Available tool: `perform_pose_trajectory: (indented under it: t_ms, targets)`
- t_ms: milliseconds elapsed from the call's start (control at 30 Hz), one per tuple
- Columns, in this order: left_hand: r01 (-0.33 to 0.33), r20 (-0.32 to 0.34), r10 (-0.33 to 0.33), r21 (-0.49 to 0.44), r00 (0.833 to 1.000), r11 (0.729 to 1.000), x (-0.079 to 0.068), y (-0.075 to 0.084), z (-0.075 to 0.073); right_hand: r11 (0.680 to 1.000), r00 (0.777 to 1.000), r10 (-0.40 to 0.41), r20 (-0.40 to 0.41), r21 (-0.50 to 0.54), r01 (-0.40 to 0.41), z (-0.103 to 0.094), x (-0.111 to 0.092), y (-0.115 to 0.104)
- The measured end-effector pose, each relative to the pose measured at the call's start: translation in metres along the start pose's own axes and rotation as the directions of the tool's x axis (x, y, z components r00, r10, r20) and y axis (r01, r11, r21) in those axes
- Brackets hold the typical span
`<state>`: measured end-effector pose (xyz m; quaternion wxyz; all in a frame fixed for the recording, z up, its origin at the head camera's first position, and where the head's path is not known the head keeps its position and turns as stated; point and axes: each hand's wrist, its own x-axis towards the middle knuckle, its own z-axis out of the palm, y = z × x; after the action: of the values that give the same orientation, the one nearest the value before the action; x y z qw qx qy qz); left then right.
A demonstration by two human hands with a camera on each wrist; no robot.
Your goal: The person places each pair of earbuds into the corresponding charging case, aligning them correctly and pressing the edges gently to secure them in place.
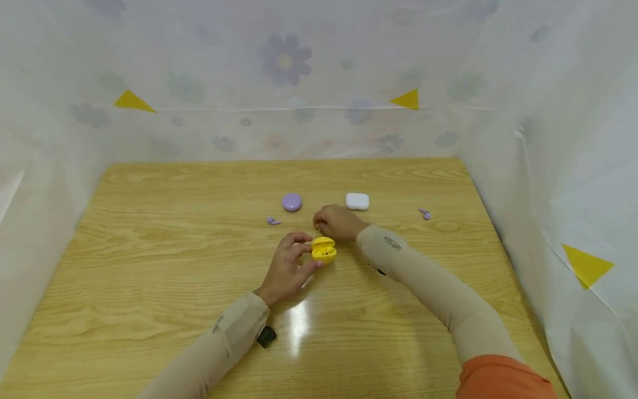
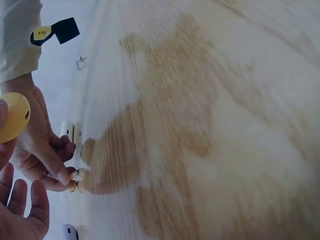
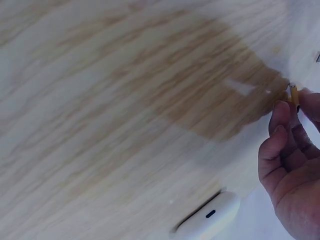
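Observation:
My left hand [image 1: 287,270] holds a yellow earbud case [image 1: 324,254] between thumb and fingers, its lid raised; a dark spot shows inside. In the left wrist view the rounded yellow case [image 2: 16,117] appears at the left edge with a small dark slot in it. Just beyond the case, my right hand [image 1: 340,223] reaches down to the tabletop. Its fingertips pinch a small yellow earbud [image 3: 294,95], seen at the right edge of the right wrist view. Most of that earbud is hidden by the fingers in the head view.
Behind the hands are a round purple case [image 1: 292,202] and a white earbud case [image 1: 357,201], both closed. One purple earbud [image 1: 273,221] lies left of the right hand, another purple earbud [image 1: 425,214] far right. Patterned sheeting [image 1: 319,133] stands along the table's back and sides.

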<state>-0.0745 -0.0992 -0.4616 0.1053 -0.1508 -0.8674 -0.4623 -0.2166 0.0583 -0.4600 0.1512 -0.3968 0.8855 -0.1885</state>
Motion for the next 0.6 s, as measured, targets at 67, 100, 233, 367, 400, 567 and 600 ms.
perform_pose_trajectory:
  t_ms: [67, 100, 233, 367, 400, 567, 600]
  targets:
    - [-0.006, -0.002, 0.006, 0.002, 1.0, 1.0, 0.0003, 0.0004, 0.0, 1.0, 1.0, -0.009, 0.007, -0.025, 0.01, -0.0006, -0.002, 0.0015]
    - [-0.007, -0.003, 0.007, 0.0, 1.0, 1.0, 0.0004, 0.0006, 0.0, 1.0, 1.0, -0.005, 0.008, -0.031, 0.006, -0.0008, -0.0029, 0.0022]
    - [-0.01, 0.004, 0.01, 0.002, 1.0, 1.0, 0.0015, 0.001, 0.0004, 0.999, 0.999, 0.045, -0.011, -0.015, -0.045, 0.0006, -0.0037, 0.0057]
    - [-0.006, 0.014, 0.006, 0.012, 1.0, 1.0, 0.0025, 0.0015, 0.0008, 0.992, 0.991, 0.127, -0.042, 0.005, -0.126, 0.001, -0.0036, 0.0047]
    - [-0.004, 0.015, 0.004, 0.015, 1.0, 1.0, 0.0027, 0.0017, 0.0008, 0.989, 0.988, 0.147, -0.045, 0.007, -0.147, 0.0006, -0.0037, 0.0035]
    - [0.002, 0.02, -0.003, 0.023, 1.0, 1.0, 0.004, 0.0021, 0.0009, 0.978, 0.979, 0.203, -0.038, -0.048, -0.204, -0.0001, -0.0037, -0.0029]
    - [0.001, 0.02, -0.001, 0.021, 1.0, 1.0, 0.0042, 0.0022, 0.0009, 0.977, 0.978, 0.203, -0.039, -0.061, -0.205, 0.0004, -0.0035, -0.0035]
